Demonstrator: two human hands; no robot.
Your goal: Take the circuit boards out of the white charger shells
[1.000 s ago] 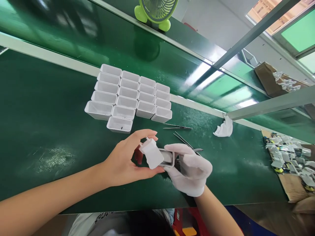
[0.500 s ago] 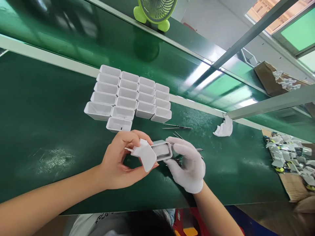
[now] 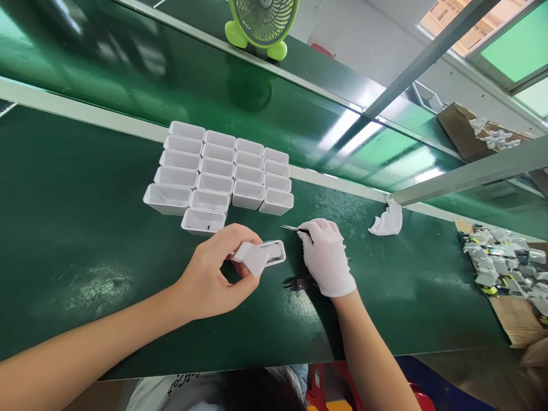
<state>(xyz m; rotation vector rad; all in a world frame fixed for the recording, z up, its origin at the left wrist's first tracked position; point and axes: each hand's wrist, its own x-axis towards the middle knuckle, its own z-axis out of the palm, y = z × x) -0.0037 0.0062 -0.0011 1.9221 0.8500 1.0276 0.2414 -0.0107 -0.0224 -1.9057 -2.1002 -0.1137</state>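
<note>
My bare left hand point(image 3: 220, 274) is closed around a white plastic charger housing point(image 3: 274, 253) whose open end faces right. A white plug-shaped piece point(image 3: 252, 258) is held in the same grip, overlapping the housing's left part. Inside the open end, some inner part shows, too small to make out. In a white glove, my right hand point(image 3: 326, 257) pinches tweezers point(image 3: 291, 228), their tips pointing left, close to the table. Dark-handled cutters point(image 3: 298, 283) lie on the table just below that hand, partly hidden by it.
Several open white plastic cases point(image 3: 203, 220) stand in rows behind my left hand. A crumpled white glove or cloth point(image 3: 387, 220) lies to the right. Cardboard with mixed parts point(image 3: 492, 257) is at the far right. A green fan point(image 3: 265, 23) stands on the shelf behind.
My right hand has left the housing's open end, moved to the tweezers on the table and taken hold of them. My left hand keeps the housing and plug piece, turned slightly.
</note>
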